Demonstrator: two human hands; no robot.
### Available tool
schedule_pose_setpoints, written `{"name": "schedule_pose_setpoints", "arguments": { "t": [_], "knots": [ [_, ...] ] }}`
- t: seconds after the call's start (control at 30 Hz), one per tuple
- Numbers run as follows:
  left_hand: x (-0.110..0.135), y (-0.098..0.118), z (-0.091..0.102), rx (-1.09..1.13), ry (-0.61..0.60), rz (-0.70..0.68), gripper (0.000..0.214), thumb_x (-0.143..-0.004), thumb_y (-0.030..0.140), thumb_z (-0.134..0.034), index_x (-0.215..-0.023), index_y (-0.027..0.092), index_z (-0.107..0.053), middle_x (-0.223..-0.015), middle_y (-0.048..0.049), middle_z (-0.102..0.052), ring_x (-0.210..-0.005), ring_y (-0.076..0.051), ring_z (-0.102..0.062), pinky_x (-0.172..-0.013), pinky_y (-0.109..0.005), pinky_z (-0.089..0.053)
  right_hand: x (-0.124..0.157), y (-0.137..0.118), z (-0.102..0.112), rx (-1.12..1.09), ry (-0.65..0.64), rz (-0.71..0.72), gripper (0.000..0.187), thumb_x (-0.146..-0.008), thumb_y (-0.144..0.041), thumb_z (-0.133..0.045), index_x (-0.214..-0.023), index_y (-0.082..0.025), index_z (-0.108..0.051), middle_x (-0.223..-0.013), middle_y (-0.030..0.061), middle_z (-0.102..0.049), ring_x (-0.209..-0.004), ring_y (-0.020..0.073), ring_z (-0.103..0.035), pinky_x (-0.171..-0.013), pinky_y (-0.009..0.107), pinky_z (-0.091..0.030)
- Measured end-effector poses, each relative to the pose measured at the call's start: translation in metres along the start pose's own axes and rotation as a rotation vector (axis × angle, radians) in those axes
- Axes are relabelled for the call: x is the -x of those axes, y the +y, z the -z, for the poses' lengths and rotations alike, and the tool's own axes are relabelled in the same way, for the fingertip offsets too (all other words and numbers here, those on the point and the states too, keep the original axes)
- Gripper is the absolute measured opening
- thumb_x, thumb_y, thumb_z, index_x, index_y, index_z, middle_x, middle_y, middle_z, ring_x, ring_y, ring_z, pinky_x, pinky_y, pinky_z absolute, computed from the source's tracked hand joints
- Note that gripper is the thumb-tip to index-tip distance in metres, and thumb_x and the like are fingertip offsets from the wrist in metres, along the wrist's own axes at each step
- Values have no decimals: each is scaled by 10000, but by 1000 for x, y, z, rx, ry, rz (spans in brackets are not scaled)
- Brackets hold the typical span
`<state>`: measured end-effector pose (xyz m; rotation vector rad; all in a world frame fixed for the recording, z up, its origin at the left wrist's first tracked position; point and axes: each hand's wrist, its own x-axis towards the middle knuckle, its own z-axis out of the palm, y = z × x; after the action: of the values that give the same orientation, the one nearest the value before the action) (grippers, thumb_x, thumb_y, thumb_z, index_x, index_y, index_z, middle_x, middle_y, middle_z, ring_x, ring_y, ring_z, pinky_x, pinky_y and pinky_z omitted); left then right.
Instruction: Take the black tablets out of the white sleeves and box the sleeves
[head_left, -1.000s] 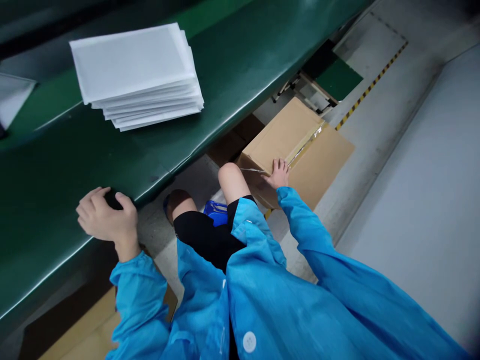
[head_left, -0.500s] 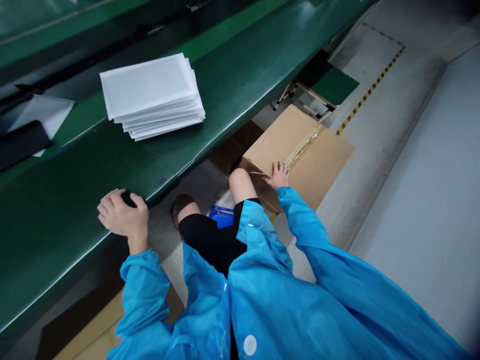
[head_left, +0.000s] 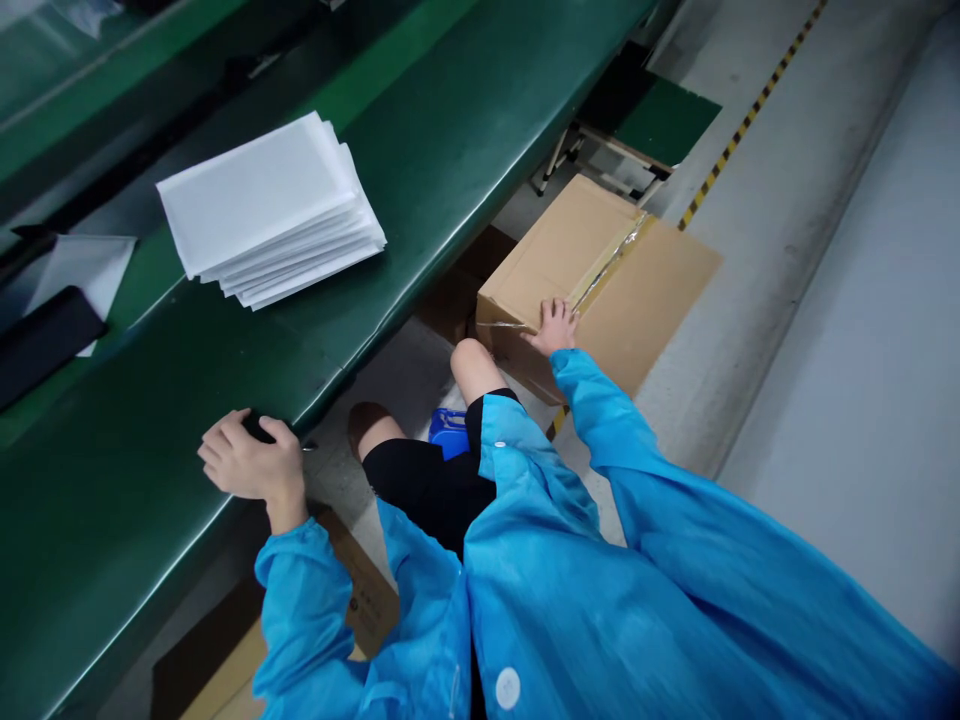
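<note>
My left hand (head_left: 247, 455) rests on the front edge of the green bench (head_left: 120, 480), its fingers slightly bent and its thumb apart. A dark patch shows between thumb and fingers; whether it is shadow or an object I cannot tell. Lower down to the right, my right hand (head_left: 553, 328) lies with spread fingers on top of a taped cardboard box (head_left: 600, 285), touching it near the tape seam. On the bench, beyond my left hand, is a stack of white envelopes (head_left: 262, 205), somewhat fanned out.
At the left, a black phone-like slab (head_left: 49, 345) overlaps a white sheet (head_left: 94, 270). Under the bench are another carton (head_left: 367, 590) and, by my legs, a blue object (head_left: 450, 432). A green-topped stool (head_left: 652, 115) stands past the box, beside yellow-black floor tape (head_left: 750, 115).
The view has shifted a little, so the envelope stack appears farther left and more of the lower carton shows. Both hands keep their contact with the bench and the box.
</note>
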<state>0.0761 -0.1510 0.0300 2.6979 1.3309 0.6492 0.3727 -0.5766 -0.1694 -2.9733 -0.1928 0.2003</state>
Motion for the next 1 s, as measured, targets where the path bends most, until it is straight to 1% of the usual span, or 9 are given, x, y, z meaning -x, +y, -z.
{"name": "schedule_pose_setpoints", "arguments": {
  "t": [0.1,0.23,0.43,0.57,0.7,0.8,0.9,0.97,1.0],
  "knots": [
    [0,1,1,6,-21,26,333,-891,357,-539,-1175,213,-636,-1305,-201,-621,-1270,-480,-573,-992,-631,-464,-2,-2,1,34,-13,-11,1001,-920,-760,-550,-1662,-116,-359,-1723,288,-299,-1589,495,-233,-1262,718,-214],
    [0,-1,0,-7,0,16,311,-886,363,-540,-1153,233,-631,-1290,-183,-630,-1252,-476,-590,-980,-633,-477,-4,-1,-4,16,-24,-18,1008,-921,-755,-552,-1666,-106,-348,-1736,290,-272,-1597,497,-209,-1265,730,-190],
    [0,-2,1,2,-27,6,353,-890,369,-529,-1199,231,-632,-1304,-194,-617,-1250,-488,-581,-973,-669,-469,-2,0,-4,-61,30,-15,977,-935,-764,-522,-1636,-97,-386,-1714,300,-312,-1582,487,-233,-1269,732,-173],
    [1,-2,1,16,-50,19,387,-901,371,-519,-1233,214,-639,-1323,-211,-607,-1281,-504,-561,-983,-673,-458,4,-5,1,-89,46,-2,886,-973,-718,-491,-1591,-85,-440,-1689,304,-356,-1571,464,-269,-1272,722,-184],
    [1,-4,-2,59,-26,17,363,-897,377,-543,-1204,217,-652,-1313,-210,-630,-1273,-494,-563,-990,-660,-456,5,-7,5,-110,95,13,779,-985,-637,-512,-1531,-81,-494,-1649,309,-410,-1548,460,-306,-1259,726,-206],
    [2,-6,-4,64,-2,28,364,-889,370,-560,-1204,216,-660,-1307,-197,-650,-1269,-475,-577,-1007,-645,-469,5,-9,6,-148,130,57,656,-987,-551,-533,-1460,-98,-551,-1589,297,-478,-1496,439,-375,-1258,709,-224],
    [3,-8,-5,54,14,10,358,-905,368,-552,-1206,212,-667,-1299,-198,-659,-1271,-476,-590,-1006,-651,-485,24,-10,0,-228,174,126,491,-973,-425,-557,-1356,-124,-618,-1506,267,-549,-1429,397,-441,-1277,667,-237],
    [3,-9,-6,36,17,-14,351,-922,367,-541,-1206,203,-669,-1301,-212,-658,-1267,-483,-600,-995,-661,-494,54,-10,-11,-327,195,129,396,-952,-349,-563,-1277,-141,-651,-1449,237,-584,-1408,369,-457,-1291,629,-246],
    [2,-10,-7,26,18,-24,349,-929,367,-538,-1205,199,-669,-1303,-219,-657,-1264,-486,-605,-991,-664,-497,74,-11,-18,-380,191,117,352,-941,-322,-559,-1231,-153,-664,-1411,221,-602,-1391,356,-471,-1285,607,-276]
  ]
}}
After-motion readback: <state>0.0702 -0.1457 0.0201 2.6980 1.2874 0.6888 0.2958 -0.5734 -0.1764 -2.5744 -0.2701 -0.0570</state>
